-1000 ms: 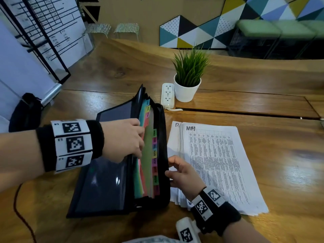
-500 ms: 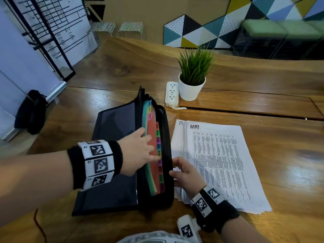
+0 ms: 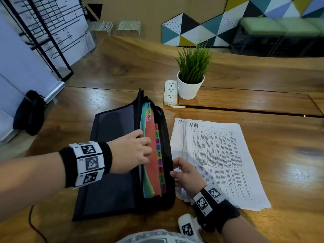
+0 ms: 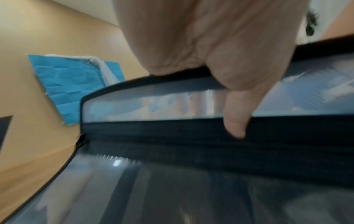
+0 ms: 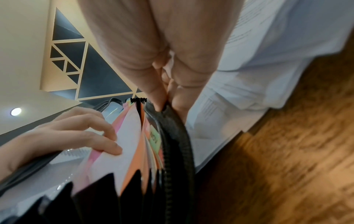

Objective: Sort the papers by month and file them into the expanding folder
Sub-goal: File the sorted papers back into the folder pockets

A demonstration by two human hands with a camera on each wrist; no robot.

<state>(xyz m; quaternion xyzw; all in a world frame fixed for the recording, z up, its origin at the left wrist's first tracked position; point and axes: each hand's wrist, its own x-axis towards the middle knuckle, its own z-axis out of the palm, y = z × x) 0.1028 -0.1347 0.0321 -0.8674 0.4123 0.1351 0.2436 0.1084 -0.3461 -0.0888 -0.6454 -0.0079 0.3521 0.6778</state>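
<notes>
Head view: black expanding folder (image 3: 112, 165) lies open on the wooden table (image 3: 263, 88), month tabs JAN to about NOV showing. Left hand (image 3: 130, 153) reaches into the front dividers, fingers spread over the orange divider (image 3: 152, 165), pinching nothing. Right hand (image 3: 186, 174) grips the folder's right zip edge. Paper stack (image 3: 222, 165), top sheet marked MAY, lies just right of the folder. Potted plant (image 3: 192, 74) and power strip (image 3: 171, 92) stand behind.

Left wrist view: blurred; thumb (image 4: 236, 115) hangs over the folder's clear front pocket (image 4: 153, 104).

Right wrist view: thumb and fingers (image 5: 157, 97) pinch the zip rim (image 5: 176, 136); left fingertips (image 5: 113, 148) rest on a white sheet (image 5: 124, 145) between dividers.
</notes>
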